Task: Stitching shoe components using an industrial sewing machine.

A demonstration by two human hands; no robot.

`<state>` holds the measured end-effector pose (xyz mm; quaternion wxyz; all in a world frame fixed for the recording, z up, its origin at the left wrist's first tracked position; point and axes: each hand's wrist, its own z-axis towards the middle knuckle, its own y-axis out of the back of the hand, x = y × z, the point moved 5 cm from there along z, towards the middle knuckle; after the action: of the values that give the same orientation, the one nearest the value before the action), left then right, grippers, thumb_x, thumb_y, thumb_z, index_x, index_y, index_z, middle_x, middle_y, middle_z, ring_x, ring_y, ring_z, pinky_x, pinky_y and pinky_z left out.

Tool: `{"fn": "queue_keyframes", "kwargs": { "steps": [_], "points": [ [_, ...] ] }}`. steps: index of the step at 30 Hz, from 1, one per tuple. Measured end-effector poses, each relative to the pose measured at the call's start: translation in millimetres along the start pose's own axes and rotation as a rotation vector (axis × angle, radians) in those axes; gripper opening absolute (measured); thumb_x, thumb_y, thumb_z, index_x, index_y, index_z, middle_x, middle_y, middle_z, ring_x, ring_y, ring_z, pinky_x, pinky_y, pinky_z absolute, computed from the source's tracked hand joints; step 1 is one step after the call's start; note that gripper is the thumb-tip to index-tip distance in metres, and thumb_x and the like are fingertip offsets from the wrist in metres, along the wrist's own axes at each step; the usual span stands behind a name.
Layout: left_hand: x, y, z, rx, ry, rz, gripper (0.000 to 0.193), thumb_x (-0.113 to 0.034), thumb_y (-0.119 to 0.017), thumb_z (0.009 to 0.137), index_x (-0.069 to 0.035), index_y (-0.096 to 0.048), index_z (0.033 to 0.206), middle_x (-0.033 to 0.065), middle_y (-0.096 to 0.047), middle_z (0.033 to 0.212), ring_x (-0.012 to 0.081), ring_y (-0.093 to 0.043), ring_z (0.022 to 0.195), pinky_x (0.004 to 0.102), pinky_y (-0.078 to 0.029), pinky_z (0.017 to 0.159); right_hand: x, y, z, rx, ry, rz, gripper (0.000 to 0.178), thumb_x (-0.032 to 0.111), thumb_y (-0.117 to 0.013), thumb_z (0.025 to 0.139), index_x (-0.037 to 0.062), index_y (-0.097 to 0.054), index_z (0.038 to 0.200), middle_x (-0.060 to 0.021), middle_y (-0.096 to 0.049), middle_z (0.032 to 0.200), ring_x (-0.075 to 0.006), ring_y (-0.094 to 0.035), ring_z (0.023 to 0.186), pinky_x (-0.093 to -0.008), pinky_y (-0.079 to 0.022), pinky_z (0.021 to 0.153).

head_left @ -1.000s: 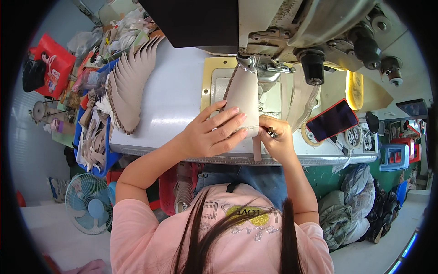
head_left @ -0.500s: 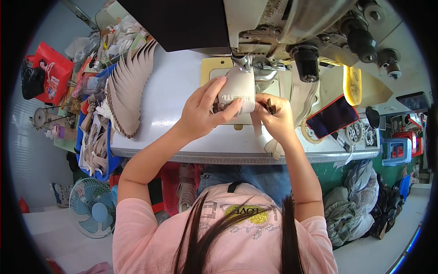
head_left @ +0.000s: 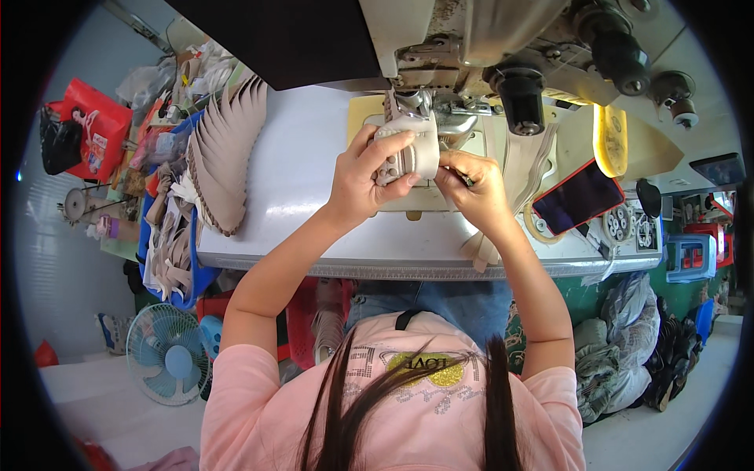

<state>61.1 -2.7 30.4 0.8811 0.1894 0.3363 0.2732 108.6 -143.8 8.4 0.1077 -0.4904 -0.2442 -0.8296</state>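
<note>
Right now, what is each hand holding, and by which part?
The left hand holds the beige piece by its left side; the right hand, a small dark item, held part hidden.

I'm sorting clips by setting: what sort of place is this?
Probably a sewing workshop, given the sewing machine, the fanned stack of beige pieces and the blue bin holding more.

One left hand (head_left: 357, 179), one right hand (head_left: 481, 188), one sewing machine (head_left: 400, 33), one red-edged phone (head_left: 577, 198) and one fan (head_left: 177, 362) are pictured.

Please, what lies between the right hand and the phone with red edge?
Beige strips and a pale ring lie between right hand and phone, in the head view.
</note>
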Motion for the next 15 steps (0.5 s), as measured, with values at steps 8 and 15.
{"fn": "queue_keyframes", "kwargs": {
  "steps": [8, 15],
  "points": [
    [4.2, -1.7, 4.3, -0.030, 0.327, -0.364, 0.035, -0.016, -0.063, 0.073, -0.004, -0.050, 0.103, 0.0022, -0.049, 0.079, 0.0080, -0.046, 0.064, 0.0186, -0.039, 0.054, 11.4, 5.0, 4.2, 0.049, 0.207, -0.149, 0.018, -0.004, -0.058, 0.064, 0.0016, -0.059, 0.081, -0.0119, -0.059, 0.072, -0.0266, -0.058, 0.063, -0.0299, -0.045, 0.056],
    [7.4, -5.0, 7.0, -0.032, 0.703, -0.604, 0.030, -0.019, -0.059, 0.077, -0.004, -0.047, 0.100, 0.0012, -0.050, 0.075, 0.0050, -0.048, 0.057, 0.0168, -0.037, 0.039, 11.2, 7.8, 8.4, 0.008, 0.168, -0.014, 0.016, -0.002, -0.057, 0.065, 0.0015, -0.059, 0.081, -0.0130, -0.057, 0.067, -0.0277, -0.058, 0.061, -0.0302, -0.045, 0.054]
  ]
}}
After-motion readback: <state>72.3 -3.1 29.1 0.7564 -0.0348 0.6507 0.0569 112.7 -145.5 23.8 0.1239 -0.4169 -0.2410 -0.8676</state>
